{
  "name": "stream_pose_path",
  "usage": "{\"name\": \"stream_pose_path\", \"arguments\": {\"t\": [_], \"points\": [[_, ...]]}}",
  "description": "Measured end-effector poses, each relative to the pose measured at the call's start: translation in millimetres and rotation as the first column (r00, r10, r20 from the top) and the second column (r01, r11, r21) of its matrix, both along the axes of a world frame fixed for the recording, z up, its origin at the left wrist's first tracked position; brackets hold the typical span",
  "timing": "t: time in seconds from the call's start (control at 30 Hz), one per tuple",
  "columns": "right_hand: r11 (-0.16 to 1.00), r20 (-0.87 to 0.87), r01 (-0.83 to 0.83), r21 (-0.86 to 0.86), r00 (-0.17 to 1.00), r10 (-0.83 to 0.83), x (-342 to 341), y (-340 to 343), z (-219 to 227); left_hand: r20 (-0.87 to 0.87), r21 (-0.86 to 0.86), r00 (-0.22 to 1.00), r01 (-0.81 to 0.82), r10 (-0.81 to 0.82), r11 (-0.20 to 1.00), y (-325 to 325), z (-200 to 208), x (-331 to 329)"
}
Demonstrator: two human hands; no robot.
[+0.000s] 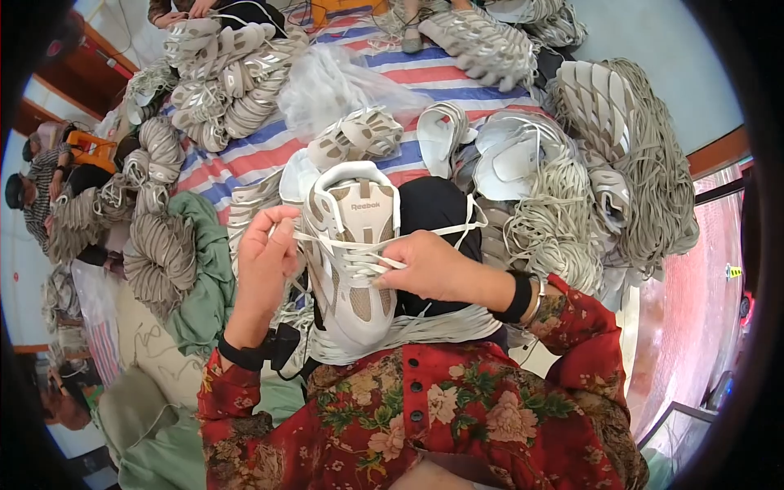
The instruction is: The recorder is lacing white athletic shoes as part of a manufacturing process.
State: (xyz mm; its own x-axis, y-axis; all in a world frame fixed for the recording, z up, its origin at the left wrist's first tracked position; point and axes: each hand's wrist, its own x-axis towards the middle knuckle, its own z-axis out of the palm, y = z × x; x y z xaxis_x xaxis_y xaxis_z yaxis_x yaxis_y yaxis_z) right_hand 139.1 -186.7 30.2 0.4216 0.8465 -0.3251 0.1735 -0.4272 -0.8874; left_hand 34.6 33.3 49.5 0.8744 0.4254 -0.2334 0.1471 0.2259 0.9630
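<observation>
We sit with a white and tan shoe upper [353, 253] on our lap, just past our red flowered shirt [425, 416]. It lies toe toward us.

Our left hand [265, 261] pinches one end of a white lace [347, 243] and pulls it out to the side. Our right hand [433, 265] rests on the shoe's other side, fingers curled on the lace where it crosses.

The lace already crosses the shoe a few times in the middle. The holes near the tongue look not yet filled, so we think the lacing is about half done. Loose lace ends hang free, so no bow is tied.

A bunch of spare white laces [408, 331] lies under the shoe on our lap.

Further out, more shoe uppers [359, 135] wait on a striped sheet [425, 73]. Big piles of them [220, 77] sit behind, so lots of shoes seem left to do.

Far off, another person's hands [184, 12] work at the top edge.
</observation>
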Motion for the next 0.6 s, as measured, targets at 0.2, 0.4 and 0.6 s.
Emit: {"name": "stream_pose_path", "arguments": {"t": [0.2, 0.4, 0.6], "points": [[0.987, 0.336, -0.046, 0.152, 0.942, -0.007, 17.2, -17.6, 14.6, 0.071, -0.071, 0.967, -0.240, 0.245, 0.968, 62.2, 10.0, -0.4], [0.971, 0.236, 0.109, 0.213, 0.959, -0.159, 9.6, -20.2, 2.8, -0.046, -0.023, 0.971, -0.236, 0.234, 0.972, 77.5, 28.1, -2.0], [0.813, 0.426, 0.256, 0.523, 0.748, -0.509, 24.8, -19.9, -8.6, -0.007, 0.134, 0.957, -0.286, 0.289, 0.949, 93.2, 15.8, -18.8]]}}
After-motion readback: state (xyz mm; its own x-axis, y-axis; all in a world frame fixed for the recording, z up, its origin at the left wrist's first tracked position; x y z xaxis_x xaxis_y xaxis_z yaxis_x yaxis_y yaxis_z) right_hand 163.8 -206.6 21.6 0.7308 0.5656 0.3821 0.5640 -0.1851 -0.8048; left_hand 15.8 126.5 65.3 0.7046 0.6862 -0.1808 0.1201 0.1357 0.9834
